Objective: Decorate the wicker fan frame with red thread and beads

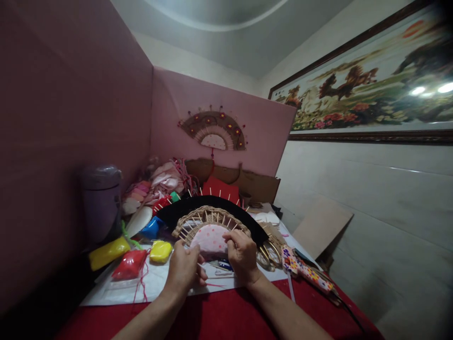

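The red cloth point(219, 314) lies open in front. Gold-handled scissors point(274, 255) and a floral glue gun point(309, 275) obstruct the right.

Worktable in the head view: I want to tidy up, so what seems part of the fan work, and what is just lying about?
Likely in use: black fan, spotted pink half-round beside the right hand.
Apparently lying about: purple lidded container, red packet, leaning board.

Between left hand point(186, 267) and right hand point(242, 252): fan centre point(208, 237) was pale pink, red-dotted | beyond both hands: fan band point(214, 202) was black | left of left hand: 2 packets point(161, 251) were yellow, 1 pouch point(130, 264) was red | right of right hand: scissor handles point(273, 255) were gold, tool grip point(311, 276) was multicoloured floral | below both: cloth point(215, 316) was red
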Motion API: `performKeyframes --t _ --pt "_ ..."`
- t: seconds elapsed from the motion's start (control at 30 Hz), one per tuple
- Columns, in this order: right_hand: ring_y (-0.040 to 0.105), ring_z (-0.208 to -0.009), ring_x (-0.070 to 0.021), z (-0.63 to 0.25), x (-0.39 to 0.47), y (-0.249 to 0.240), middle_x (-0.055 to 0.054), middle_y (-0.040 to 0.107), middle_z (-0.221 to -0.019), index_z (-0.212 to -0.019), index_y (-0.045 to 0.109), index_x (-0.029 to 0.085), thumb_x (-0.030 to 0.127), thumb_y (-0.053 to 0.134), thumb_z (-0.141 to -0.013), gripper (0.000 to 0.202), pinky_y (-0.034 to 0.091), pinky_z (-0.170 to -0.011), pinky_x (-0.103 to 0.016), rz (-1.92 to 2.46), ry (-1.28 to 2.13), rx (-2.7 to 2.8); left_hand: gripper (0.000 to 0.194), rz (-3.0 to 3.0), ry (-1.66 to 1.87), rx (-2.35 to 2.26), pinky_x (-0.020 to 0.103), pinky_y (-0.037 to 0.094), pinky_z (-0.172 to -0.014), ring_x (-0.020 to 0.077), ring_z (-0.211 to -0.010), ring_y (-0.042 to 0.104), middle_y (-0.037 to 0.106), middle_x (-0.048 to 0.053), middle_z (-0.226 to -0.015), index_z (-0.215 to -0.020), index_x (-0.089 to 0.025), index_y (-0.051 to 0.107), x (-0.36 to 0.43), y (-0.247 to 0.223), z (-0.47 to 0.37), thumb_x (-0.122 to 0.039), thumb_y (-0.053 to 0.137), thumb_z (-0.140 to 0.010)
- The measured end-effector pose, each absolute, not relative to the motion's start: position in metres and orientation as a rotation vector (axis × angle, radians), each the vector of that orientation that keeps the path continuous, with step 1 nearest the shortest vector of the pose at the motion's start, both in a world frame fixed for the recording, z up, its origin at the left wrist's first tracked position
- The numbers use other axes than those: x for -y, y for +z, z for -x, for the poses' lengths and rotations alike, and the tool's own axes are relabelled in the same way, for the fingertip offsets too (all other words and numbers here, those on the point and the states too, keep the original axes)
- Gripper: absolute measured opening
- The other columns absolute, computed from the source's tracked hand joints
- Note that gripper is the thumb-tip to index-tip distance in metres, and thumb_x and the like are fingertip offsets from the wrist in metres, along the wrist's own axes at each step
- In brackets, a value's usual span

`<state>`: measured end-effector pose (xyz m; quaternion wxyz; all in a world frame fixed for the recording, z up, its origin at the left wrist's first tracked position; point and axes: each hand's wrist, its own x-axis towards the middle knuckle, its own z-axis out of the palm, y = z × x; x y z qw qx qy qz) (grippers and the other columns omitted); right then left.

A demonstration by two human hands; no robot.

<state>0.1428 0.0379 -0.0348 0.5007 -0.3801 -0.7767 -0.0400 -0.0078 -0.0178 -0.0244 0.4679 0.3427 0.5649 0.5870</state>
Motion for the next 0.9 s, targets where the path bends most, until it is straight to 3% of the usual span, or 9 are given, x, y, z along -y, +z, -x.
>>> performKeyframes --t 0.17,0.43,0.6,0.73,0.9 --pt "0.058 -0.079 -0.0191 -0.14 -0.037 -0.034 -0.005 0.065 -0.078 -0.079 0.064 0.018 0.007 0.045 -0.077 0.023 0.04 -0.072 -0.028 0.925 -0.106 1.965 0.042 -1.046 1.402 -1.634 0.021 0.034 -0.028 0.0123 -0.027 0.048 0.059 -0.003 -0.059 -0.123 -0.012 0.032 0.017 -0.025 0.013 -0.025 0.046 -0.085" --pt "0.055 -0.085 -0.0206 -0.141 -0.038 -0.035 -0.005 0.063 -0.082 -0.082 0.064 0.02 0.007 0.048 -0.077 0.021 0.041 -0.074 -0.03 0.966 -0.13 2.039 0.015 -1.423 1.341 -1.881 0.022 0.041 -0.044 0.0131 -0.045 0.057 0.063 0.0 -0.06 -0.087 -0.016 0.06 0.015 -0.013 0.031 -0.023 0.049 -0.08" --pt "0.05 -0.098 -0.0233 -0.139 -0.035 -0.03 -0.008 0.061 -0.099 -0.096 0.065 0.019 0.008 0.052 -0.076 0.027 0.041 -0.085 -0.035 0.846 -0.147 2.112 0.021 -1.893 0.864 -2.292 0.025 0.041 -0.061 0.019 -0.077 0.062 0.068 0.006 -0.08 -0.083 -0.018 0.067 0.007 0.021 0.089 -0.02 0.046 -0.08" --pt "0.046 -0.102 -0.0241 -0.136 -0.032 -0.028 -0.008 0.059 -0.106 -0.103 0.063 0.019 0.009 0.053 -0.078 0.029 0.038 -0.09 -0.039 0.862 -0.158 2.209 0.023 -2.024 0.641 -2.383 0.029 0.037 -0.063 0.0225 -0.076 0.059 0.063 0.01 -0.073 -0.07 -0.016 0.067 0.002 0.024 0.118 -0.011 0.045 -0.075" --pt "0.045 -0.104 -0.0242 -0.136 -0.032 -0.028 -0.008 0.058 -0.109 -0.097 0.062 0.02 0.011 0.053 -0.081 0.021 0.036 -0.09 -0.039 0.956 -0.173 2.213 0.028 -2.32 0.514 -2.344 0.033 0.037 -0.069 0.0274 -0.091 0.053 0.063 0.013 -0.09 -0.074 -0.017 0.068 -0.003 0.012 0.118 -0.013 0.041 -0.08"
